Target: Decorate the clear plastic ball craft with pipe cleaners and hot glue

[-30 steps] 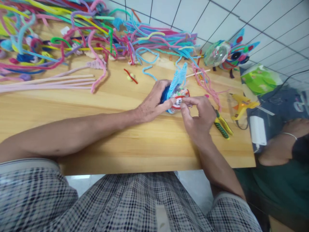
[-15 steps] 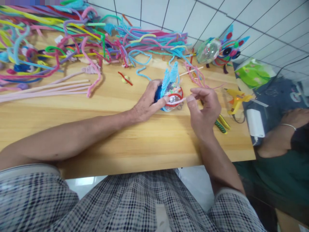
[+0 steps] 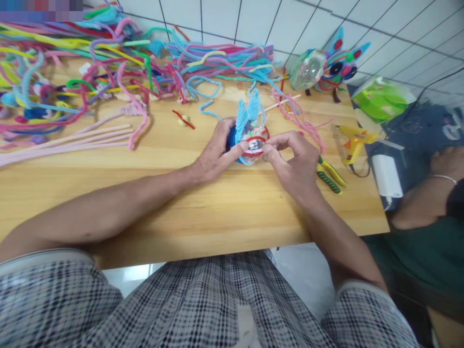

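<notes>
A clear round ornament [image 3: 258, 129] with two light blue fuzzy ears [image 3: 248, 111], a dark blue back and a red ring stands over the table's middle. My left hand [image 3: 220, 153] grips it from the left, its thumb on the red ring. A pale pink strip [image 3: 253, 150] lies across the inside of the ring. My right hand [image 3: 286, 158] pinches at the ring's right side, thumb and forefinger together; the strip's end is hidden at these fingertips.
Pipe cleaners [image 3: 134, 63] heap along the back left. To the right are pliers [image 3: 330, 176], a yellow glue gun [image 3: 353, 141], a white box [image 3: 387, 175] and a finished-looking eared figure [image 3: 339, 67]. A person's arm [image 3: 424, 198] rests at far right.
My right hand has moved left, up against the ornament. The pink strip that stretched out to its fingers now lies within the red ring. The view has shifted slightly.
</notes>
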A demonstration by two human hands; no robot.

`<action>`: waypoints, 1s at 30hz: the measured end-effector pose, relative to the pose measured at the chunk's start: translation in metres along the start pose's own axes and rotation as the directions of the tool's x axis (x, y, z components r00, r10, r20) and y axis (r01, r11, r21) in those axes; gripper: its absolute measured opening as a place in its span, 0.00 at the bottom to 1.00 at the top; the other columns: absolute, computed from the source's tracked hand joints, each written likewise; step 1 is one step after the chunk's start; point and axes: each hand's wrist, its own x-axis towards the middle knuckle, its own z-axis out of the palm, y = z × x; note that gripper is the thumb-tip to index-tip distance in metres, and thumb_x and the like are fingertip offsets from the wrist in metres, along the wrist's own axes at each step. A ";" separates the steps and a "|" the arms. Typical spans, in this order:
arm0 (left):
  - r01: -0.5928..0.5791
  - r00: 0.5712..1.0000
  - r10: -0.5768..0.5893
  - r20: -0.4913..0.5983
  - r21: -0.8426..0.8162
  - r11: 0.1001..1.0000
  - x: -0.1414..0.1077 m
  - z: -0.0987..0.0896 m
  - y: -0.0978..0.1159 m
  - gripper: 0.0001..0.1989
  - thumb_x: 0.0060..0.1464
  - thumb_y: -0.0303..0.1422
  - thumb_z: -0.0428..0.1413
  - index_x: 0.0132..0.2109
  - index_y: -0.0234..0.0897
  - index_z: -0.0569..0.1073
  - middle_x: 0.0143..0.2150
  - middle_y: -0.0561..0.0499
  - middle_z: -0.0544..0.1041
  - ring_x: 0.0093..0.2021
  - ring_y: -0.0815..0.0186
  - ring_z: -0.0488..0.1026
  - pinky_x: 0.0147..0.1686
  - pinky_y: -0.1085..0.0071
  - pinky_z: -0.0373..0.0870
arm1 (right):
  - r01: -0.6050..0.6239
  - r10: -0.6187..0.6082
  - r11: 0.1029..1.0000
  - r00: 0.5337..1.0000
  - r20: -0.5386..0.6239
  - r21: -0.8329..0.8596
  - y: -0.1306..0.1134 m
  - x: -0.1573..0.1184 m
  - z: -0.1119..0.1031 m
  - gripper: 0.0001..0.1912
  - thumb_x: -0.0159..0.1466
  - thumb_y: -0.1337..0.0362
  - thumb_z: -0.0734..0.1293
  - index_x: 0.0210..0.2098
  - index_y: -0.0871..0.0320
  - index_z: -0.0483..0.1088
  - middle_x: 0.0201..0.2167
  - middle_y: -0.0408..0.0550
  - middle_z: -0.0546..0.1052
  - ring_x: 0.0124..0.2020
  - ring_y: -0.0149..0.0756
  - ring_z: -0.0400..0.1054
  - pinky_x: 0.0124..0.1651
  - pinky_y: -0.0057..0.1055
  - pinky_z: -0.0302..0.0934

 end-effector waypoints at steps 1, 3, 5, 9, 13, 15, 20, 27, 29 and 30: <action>0.002 1.000 -0.002 0.005 -0.005 1.000 0.000 0.000 -0.001 0.34 0.75 0.62 0.52 0.74 0.46 0.63 0.69 0.40 0.74 0.69 0.46 0.73 0.72 0.43 0.72 | 0.003 -0.003 1.000 1.000 0.010 0.002 0.000 0.000 0.000 0.04 0.72 0.63 0.73 0.38 0.50 0.78 0.34 0.41 0.82 0.36 0.37 0.75 0.44 0.38 0.71; 0.008 1.000 -0.007 0.019 -0.021 1.000 0.000 -0.001 -0.002 0.35 0.74 0.62 0.53 0.75 0.47 0.63 0.71 0.40 0.73 0.71 0.46 0.72 0.74 0.43 0.70 | 0.004 -0.004 1.000 1.000 0.024 -0.002 0.000 0.000 0.001 0.05 0.72 0.65 0.73 0.37 0.50 0.78 0.33 0.40 0.81 0.35 0.36 0.75 0.43 0.38 0.70; 0.017 0.999 -0.016 0.036 -0.041 0.999 0.000 -0.002 -0.003 0.35 0.74 0.62 0.53 0.75 0.48 0.62 0.72 0.41 0.72 0.72 0.46 0.71 0.75 0.44 0.69 | 0.001 -0.001 1.000 1.000 0.024 -0.007 0.001 -0.001 0.003 0.05 0.71 0.65 0.73 0.37 0.50 0.78 0.33 0.40 0.81 0.35 0.36 0.74 0.43 0.38 0.70; 0.044 0.997 -0.039 0.061 -0.079 0.996 0.002 -0.004 -0.003 0.35 0.74 0.62 0.54 0.75 0.50 0.63 0.72 0.42 0.73 0.72 0.46 0.72 0.76 0.44 0.70 | -0.002 0.003 1.000 1.000 0.023 -0.028 0.004 -0.005 0.007 0.05 0.71 0.65 0.73 0.37 0.50 0.78 0.33 0.41 0.81 0.34 0.36 0.73 0.43 0.38 0.70; 0.066 0.995 -0.058 0.075 -0.111 0.992 0.004 -0.007 0.001 0.34 0.74 0.62 0.53 0.75 0.51 0.64 0.72 0.42 0.73 0.73 0.45 0.72 0.76 0.41 0.70 | 0.006 -0.006 1.000 1.000 0.025 -0.009 0.006 -0.008 0.009 0.05 0.72 0.65 0.73 0.39 0.48 0.78 0.34 0.41 0.80 0.35 0.37 0.74 0.45 0.40 0.72; 0.085 0.994 -0.075 0.082 -0.119 0.989 0.004 -0.008 0.004 0.32 0.75 0.63 0.50 0.74 0.52 0.65 0.72 0.43 0.74 0.73 0.45 0.72 0.76 0.40 0.71 | 0.005 -0.004 1.000 1.000 0.022 -0.030 0.007 -0.008 0.010 0.05 0.73 0.64 0.72 0.39 0.47 0.78 0.33 0.42 0.80 0.35 0.38 0.74 0.44 0.41 0.73; 0.092 0.992 -0.084 0.092 -0.087 0.992 0.005 -0.010 0.006 0.35 0.74 0.65 0.50 0.76 0.52 0.64 0.72 0.41 0.74 0.74 0.44 0.72 0.75 0.40 0.72 | -0.008 0.010 0.992 1.000 0.009 -0.127 0.008 -0.009 0.011 0.05 0.73 0.61 0.72 0.39 0.47 0.78 0.33 0.43 0.80 0.35 0.39 0.74 0.44 0.42 0.75; 0.064 0.994 -0.061 0.087 -0.026 0.998 0.005 -0.007 0.002 0.38 0.72 0.66 0.52 0.76 0.50 0.62 0.73 0.40 0.73 0.73 0.44 0.72 0.74 0.40 0.72 | 0.009 -0.007 0.994 1.000 0.014 -0.113 0.008 -0.012 0.010 0.03 0.74 0.58 0.73 0.47 0.43 0.79 0.42 0.48 0.83 0.45 0.47 0.78 0.52 0.51 0.76; 0.052 0.995 -0.050 0.085 -0.021 0.998 0.004 -0.007 0.002 0.37 0.73 0.65 0.52 0.77 0.49 0.62 0.73 0.40 0.73 0.73 0.44 0.72 0.74 0.39 0.72 | 0.042 -0.044 0.986 0.999 -0.010 -0.159 0.008 -0.012 0.010 0.05 0.75 0.58 0.72 0.50 0.41 0.80 0.46 0.51 0.84 0.49 0.51 0.78 0.53 0.56 0.76; 0.047 0.996 -0.045 0.081 -0.022 0.999 0.004 -0.006 0.002 0.37 0.74 0.64 0.51 0.77 0.49 0.61 0.73 0.40 0.72 0.73 0.44 0.72 0.74 0.39 0.72 | 0.070 -0.075 0.981 0.997 -0.021 -0.182 0.008 -0.013 0.011 0.06 0.76 0.58 0.72 0.51 0.40 0.81 0.47 0.51 0.84 0.49 0.52 0.78 0.53 0.57 0.76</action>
